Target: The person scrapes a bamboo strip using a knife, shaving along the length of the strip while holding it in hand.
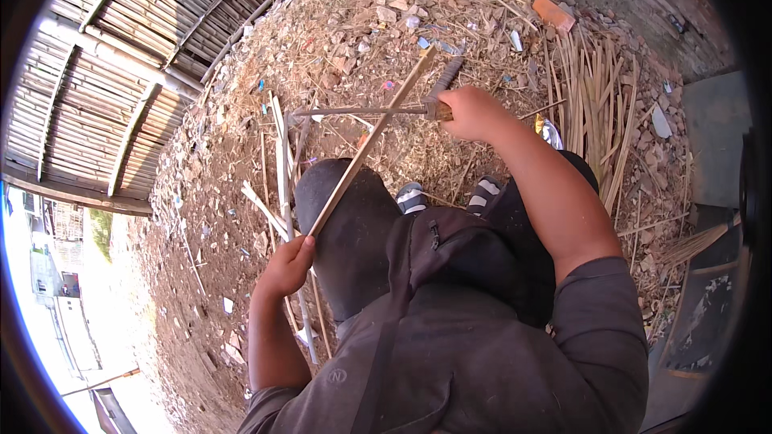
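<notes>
My left hand [288, 267] is closed around the lower end of a long, flat bamboo strip [351, 170]. The strip slants up and away to the right across my dark-clad left knee. In my right hand [474, 112] is the wooden handle of a knife [354, 111], gripped with its narrow blade pointing left. Blade and strip cross just left of my right hand; whether they touch, I cannot tell. A dark ridged bar [448, 74] shows just beyond my right fist.
Several split bamboo pieces [283, 169] lie left of my knee. A bundle of pale strips [591, 96] rests at the right, near a reddish brick [554, 14]. Rubble, shavings and litter cover the ground. A bamboo fence [121, 72] stands at the upper left.
</notes>
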The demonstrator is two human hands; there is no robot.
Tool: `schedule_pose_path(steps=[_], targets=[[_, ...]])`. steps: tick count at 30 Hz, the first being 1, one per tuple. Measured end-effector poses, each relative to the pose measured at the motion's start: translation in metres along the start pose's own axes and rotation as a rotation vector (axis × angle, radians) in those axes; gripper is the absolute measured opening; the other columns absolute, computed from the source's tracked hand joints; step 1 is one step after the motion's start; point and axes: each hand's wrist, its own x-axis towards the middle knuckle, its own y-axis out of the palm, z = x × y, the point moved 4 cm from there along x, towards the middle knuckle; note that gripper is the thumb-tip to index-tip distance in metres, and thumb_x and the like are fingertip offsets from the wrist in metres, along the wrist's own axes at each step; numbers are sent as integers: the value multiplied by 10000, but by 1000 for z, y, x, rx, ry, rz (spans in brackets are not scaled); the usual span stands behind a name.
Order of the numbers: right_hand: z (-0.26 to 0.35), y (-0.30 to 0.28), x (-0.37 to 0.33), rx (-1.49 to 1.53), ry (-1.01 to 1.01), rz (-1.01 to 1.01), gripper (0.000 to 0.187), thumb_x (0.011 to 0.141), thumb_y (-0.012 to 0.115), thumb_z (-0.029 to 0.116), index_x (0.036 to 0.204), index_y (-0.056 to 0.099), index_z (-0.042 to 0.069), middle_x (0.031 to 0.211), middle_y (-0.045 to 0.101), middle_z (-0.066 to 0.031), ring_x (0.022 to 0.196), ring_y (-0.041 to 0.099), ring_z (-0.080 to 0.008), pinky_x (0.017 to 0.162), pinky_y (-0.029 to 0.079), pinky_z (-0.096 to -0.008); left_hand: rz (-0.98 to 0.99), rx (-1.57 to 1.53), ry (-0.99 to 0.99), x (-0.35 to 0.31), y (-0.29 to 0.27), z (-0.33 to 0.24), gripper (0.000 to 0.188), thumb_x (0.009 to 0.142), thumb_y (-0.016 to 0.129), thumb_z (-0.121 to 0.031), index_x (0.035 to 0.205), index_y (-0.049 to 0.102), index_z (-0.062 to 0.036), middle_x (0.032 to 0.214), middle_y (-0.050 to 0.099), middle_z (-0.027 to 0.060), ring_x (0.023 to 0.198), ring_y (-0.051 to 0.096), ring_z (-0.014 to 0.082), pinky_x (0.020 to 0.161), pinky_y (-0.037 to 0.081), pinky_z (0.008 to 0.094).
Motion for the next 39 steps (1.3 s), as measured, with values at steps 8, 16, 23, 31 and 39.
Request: schedule_pose_path(steps=[8,16,23,31,39], targets=[[41,-7,-10,-135,-111,19,249,755,693,255,935,654,86,827,686,-159,816,693,-368,720,550,-490,-26,-34,-4,-4,4,2,446,1065,439,-365,886,578,19,740,582,87,719,540,188,704,463,370],[10,7,3,-7,-26,-79,272,746,707,248,951,640,81,810,678,-173,807,678,-390,712,542,-500,-112,60,47,-5,8,-5,428,1066,435,-359,907,574,13,711,568,114,702,552,222,689,456,388],[4,11,3,65,-67,-58,246,767,691,230,957,632,86,829,680,-166,817,680,-383,717,539,-504,-94,58,81,-5,6,-3,439,1065,441,-370,907,573,18,712,569,104,699,549,217,686,458,386],[38,15,-3,-83,-132,-39,262,757,696,223,963,630,77,836,680,-172,817,678,-387,720,537,-510,39,-193,-37,3,3,19,458,1068,445,-400,861,583,-16,692,525,-1,658,482,115,625,425,304],[11,30,11,-16,-26,-61,270,762,707,220,982,618,94,830,684,-168,814,686,-376,711,543,-515,214,-451,-248,1,-3,-4,442,1069,433,-432,818,544,-85,649,466,-40,561,396,81,524,333,264]])
